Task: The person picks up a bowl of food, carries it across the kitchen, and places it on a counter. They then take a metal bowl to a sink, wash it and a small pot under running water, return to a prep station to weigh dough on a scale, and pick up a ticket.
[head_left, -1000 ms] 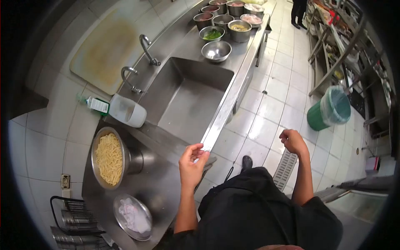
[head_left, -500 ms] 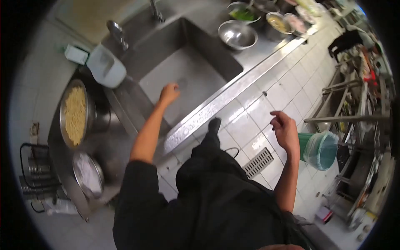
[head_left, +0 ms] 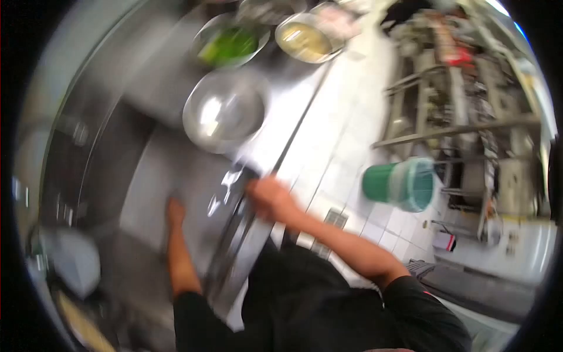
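My right hand (head_left: 271, 199) is at the front rim of the steel sink counter, blurred, its fingers curled toward a dark patch at the rim. Whether it holds anything I cannot tell. Down over the sink basin (head_left: 149, 182) hangs my left hand (head_left: 175, 212), its fingers smeared by motion. A shiny steel bowl (head_left: 226, 108) sits on the counter beside the basin, a little beyond my right hand. Behind it stands a bowl of green vegetables (head_left: 231, 46), with a container of yellowish food (head_left: 304, 41) to its right.
A white plastic container (head_left: 73, 261) stands at the left of the sink, near a tub of pale strips (head_left: 85, 322) at the lower left. On the tiled floor to the right is a green bin (head_left: 381, 183) with a clear liner. Metal shelving (head_left: 457, 132) lines the right side.
My view has turned right, so the bowls appear closer and further left. My right hand has come from over the floor to the sink's front rim. My left hand stays over the basin.
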The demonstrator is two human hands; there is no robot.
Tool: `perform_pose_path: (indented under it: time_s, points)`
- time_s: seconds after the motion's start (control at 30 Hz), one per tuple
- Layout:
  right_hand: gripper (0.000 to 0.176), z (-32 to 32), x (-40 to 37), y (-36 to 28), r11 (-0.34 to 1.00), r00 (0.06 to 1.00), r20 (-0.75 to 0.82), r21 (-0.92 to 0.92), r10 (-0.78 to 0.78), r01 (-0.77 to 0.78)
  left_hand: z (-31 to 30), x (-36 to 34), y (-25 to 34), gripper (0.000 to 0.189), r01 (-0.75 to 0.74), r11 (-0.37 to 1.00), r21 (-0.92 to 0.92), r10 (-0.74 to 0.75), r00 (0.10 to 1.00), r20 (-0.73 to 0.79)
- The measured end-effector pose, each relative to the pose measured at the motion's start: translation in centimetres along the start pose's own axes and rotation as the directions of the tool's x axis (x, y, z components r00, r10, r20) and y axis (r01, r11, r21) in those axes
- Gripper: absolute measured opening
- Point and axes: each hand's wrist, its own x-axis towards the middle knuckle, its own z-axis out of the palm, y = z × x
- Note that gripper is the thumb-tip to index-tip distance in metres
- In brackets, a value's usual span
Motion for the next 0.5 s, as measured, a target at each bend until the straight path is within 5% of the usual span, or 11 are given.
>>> perform_pose_path:
  time_s: [0.03, 0.07, 0.1, 0.17, 0.3, 0.5]
  points:
    - [0.035, -0.6, 0.9, -0.5, 0.999, 0.999, -0.041, -0.041, -0.034, 0.032, 1.4, 0.5, -1.4, 0.037, -0.273, 0.932, 0.239, 0.289, 0.957, -0.034]
    - [0.044, -0.9, 0.8, -0.4, 0.998, 1.000, -0.003, -0.066, -0.022, 0.022, 4.4, 1.8, -4.3, 0.038, -0.160, 0.953, 0.259, 0.177, 0.983, -0.045]
    - [0.037, -1.2, 0.7, -0.9, 0.992, 0.993, 0.093, -0.114, 0.066, -0.056, -0.8, 0.9, 1.5, 0.037, 0.157, 0.988, -0.008, -0.155, 0.982, 0.110]
    - [0.046, -1.7, 0.7, -1.4, 0.982, 0.994, 0.096, -0.186, 0.058, -0.039, 0.4, 1.3, 1.7, 0.029, 0.142, 0.989, -0.031, -0.143, 0.988, -0.054]
    - [0.042, -1.9, 0.9, -1.9, 0.969, 0.988, 0.125, -0.239, 0.094, -0.062, 0.0, 1.2, 3.7, 0.032, 0.319, 0.935, -0.154, -0.339, 0.933, -0.122]
    - [0.039, -1.9, 1.2, -2.1, 0.968, 0.990, 0.114, -0.244, 0.082, -0.052, -3.6, -0.9, 10.6, 0.032, 0.190, 0.978, -0.082, -0.206, 0.925, -0.318]
